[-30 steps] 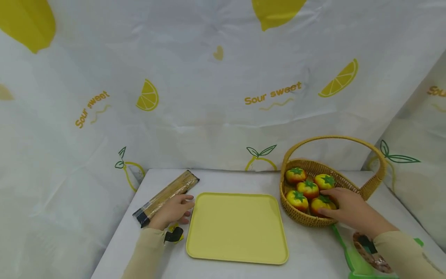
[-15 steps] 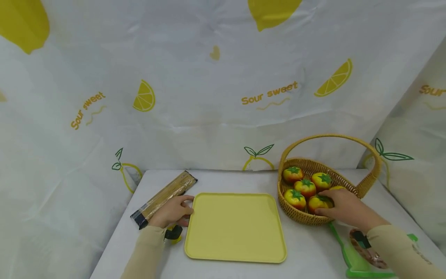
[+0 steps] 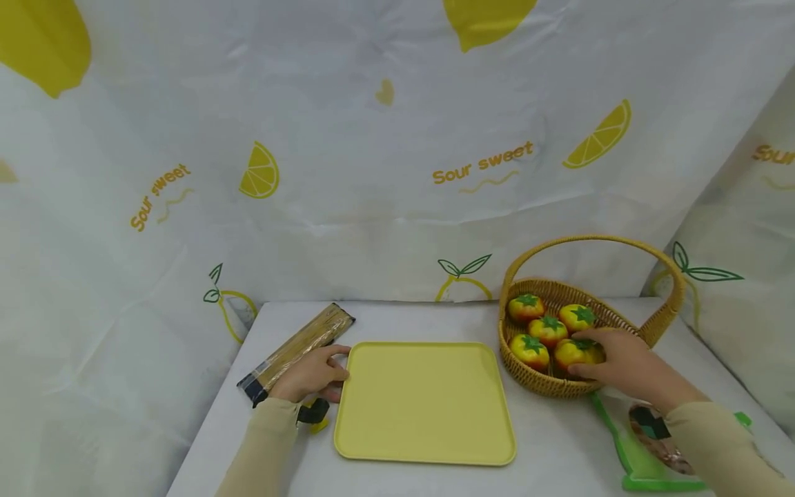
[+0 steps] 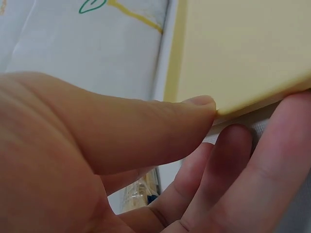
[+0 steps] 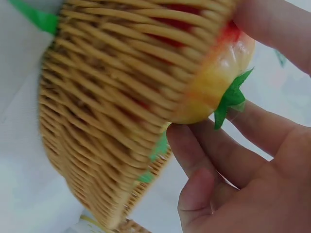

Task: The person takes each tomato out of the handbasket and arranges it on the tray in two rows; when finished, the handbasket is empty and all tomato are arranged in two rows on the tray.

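In the head view my right hand reaches into a wicker basket and grips a yellow-red artificial tomato with a green star-shaped leaf. The right wrist view has the thumb on one side of this tomato and the fingers on the other, just above the woven rim. Several similar tomatoes lie around it in the basket. My left hand holds the left edge of a pale yellow tray. In the left wrist view its thumb presses the tray's rim, with fingers along the underside.
A clear-wrapped pack of wooden sticks lies behind the left hand. Beside the left wrist is a small yellow-and-black item. A green-edged bag lies under the right forearm. Printed white cloth hangs behind the table.
My left fingers have come up to the tray's edge and taken hold of it. My right fingers have closed around the front tomato. The head view has shifted slightly.
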Demonstrator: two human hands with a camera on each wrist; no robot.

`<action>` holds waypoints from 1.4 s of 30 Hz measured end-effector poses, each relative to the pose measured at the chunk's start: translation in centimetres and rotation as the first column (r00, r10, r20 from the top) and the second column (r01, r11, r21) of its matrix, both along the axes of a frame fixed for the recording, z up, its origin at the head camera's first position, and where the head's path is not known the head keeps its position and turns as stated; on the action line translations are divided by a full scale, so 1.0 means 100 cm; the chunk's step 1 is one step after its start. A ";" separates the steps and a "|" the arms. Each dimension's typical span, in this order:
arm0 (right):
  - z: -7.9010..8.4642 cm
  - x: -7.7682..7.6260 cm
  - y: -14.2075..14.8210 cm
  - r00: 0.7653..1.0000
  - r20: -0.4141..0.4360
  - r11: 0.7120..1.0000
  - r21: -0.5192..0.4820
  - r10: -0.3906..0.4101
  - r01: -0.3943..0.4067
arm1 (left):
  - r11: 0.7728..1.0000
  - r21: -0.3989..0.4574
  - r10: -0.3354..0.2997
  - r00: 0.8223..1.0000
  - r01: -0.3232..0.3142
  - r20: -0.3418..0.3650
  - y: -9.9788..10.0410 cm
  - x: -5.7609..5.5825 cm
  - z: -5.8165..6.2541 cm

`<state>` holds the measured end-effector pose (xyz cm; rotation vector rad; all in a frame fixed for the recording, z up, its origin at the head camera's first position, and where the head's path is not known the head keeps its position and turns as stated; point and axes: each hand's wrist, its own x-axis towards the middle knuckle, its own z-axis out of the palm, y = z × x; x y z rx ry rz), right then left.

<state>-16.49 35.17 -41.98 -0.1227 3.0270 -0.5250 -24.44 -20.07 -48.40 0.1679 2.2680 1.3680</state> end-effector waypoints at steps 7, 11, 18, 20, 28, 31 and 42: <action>0.015 0.014 -0.012 0.997 -0.068 0.998 -0.047 -0.043 0.040 | 1.000 -0.011 0.004 1.000 -0.004 -0.002 0.001 -0.001 -0.002; 0.019 0.015 -0.034 0.988 -0.151 0.995 -0.095 -0.025 0.011 | 1.000 -0.005 0.003 1.000 -0.003 0.006 0.000 -0.003 -0.003; 0.024 0.009 -0.085 0.976 -0.217 0.985 -0.167 0.010 -0.047 | 1.000 -0.006 -0.008 1.000 0.008 -0.005 0.000 -0.002 -0.003; 0.022 0.007 -0.099 0.971 -0.237 0.978 -0.197 0.026 -0.075 | 1.000 -0.007 -0.009 1.000 0.009 -0.009 0.001 -0.003 -0.003; -0.008 -0.016 -0.163 0.961 -0.259 0.930 -0.320 0.098 -0.181 | 1.000 -0.002 0.002 1.000 -0.002 -0.002 0.001 -0.004 -0.006; -0.021 -0.026 -0.187 0.966 -0.233 0.911 -0.364 0.114 -0.195 | 1.000 0.004 0.002 1.000 -0.002 0.003 0.000 -0.004 -0.005; -0.051 -0.046 -0.263 0.984 -0.121 0.867 -0.468 0.128 -0.170 | 1.000 0.009 0.014 1.000 -0.014 -0.008 0.003 -0.004 -0.006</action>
